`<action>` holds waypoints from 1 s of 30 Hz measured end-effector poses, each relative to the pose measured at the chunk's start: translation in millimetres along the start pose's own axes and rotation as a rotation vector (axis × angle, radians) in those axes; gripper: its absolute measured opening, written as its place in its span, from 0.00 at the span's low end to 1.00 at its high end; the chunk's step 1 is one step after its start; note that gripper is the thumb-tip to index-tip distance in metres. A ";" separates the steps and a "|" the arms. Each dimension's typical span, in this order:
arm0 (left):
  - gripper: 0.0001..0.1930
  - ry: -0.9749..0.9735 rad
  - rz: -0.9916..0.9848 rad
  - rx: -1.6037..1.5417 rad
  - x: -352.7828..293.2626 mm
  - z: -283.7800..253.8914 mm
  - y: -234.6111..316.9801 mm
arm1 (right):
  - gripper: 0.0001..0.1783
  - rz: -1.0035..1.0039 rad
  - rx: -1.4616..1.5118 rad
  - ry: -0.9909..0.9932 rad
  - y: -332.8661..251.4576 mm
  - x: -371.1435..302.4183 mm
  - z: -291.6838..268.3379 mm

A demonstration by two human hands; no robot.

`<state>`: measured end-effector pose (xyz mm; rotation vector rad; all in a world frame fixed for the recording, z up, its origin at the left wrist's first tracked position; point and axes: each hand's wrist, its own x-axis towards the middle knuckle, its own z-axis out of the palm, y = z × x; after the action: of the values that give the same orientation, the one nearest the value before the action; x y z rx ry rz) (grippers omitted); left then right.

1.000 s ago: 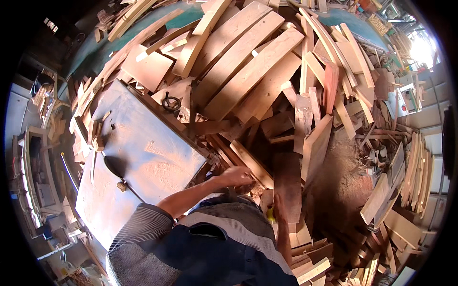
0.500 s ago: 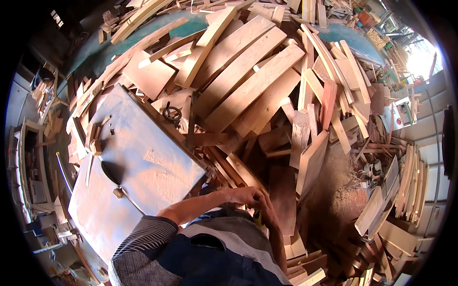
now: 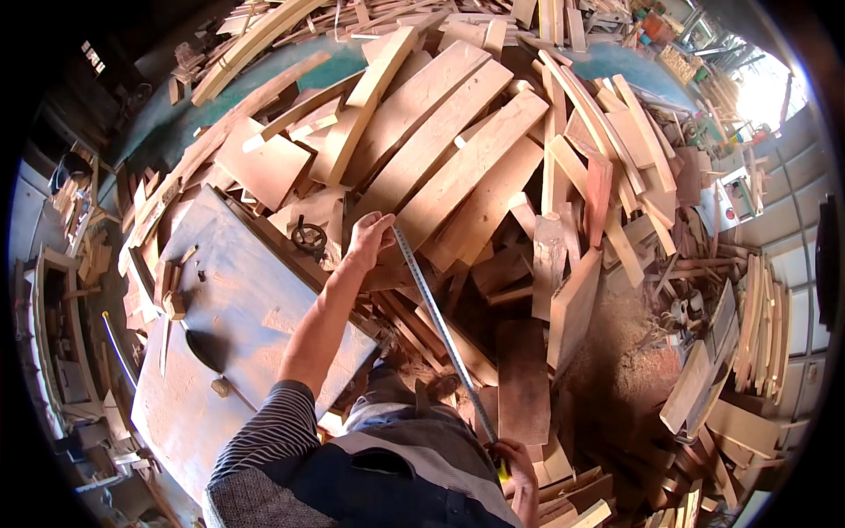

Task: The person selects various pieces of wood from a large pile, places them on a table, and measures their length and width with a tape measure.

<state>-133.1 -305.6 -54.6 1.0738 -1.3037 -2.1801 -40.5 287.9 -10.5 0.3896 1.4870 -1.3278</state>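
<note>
A tape measure's pale metal blade (image 3: 443, 327) is stretched taut at a slant in front of my body. Its far end is pinched in my left hand (image 3: 373, 238), at the near ends of some long boards (image 3: 440, 150). Down by my right hip, my right hand (image 3: 518, 463) is closed around the tape's case, of which only a bit of yellow (image 3: 503, 473) shows. Beneath the blade lie a dark brown board (image 3: 523, 378) and other loose offcuts. To the left of my left hand is a black handwheel (image 3: 308, 236).
On the left stands a metal machine table (image 3: 255, 308) dusted with sawdust, with a slot and small wood scraps on it. Boards pile up ahead and to the right, beside a sawdust heap (image 3: 620, 356). More planks (image 3: 764, 326) lean at the right wall.
My hands, together at my waist before, have moved apart. My left hand has reached forward and left with the blade's end, the right has dropped back, and the blade is drawn out.
</note>
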 end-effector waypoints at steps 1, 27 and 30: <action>0.16 -0.183 0.076 0.081 21.7 -24.8 -14.6 | 0.12 0.018 0.018 0.029 -1.9 -5.0 11.2; 0.59 -0.021 0.105 1.576 171.1 22.5 -169.8 | 0.14 0.238 0.339 0.410 87.7 12.5 62.6; 0.58 -0.034 0.106 1.609 163.5 23.8 -165.2 | 0.14 0.185 0.361 0.387 92.8 16.2 59.8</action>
<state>-245.5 -316.3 -259.1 1.2475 -3.0557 -0.6768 54.7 260.6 -62.0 1.0408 1.4728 -1.4244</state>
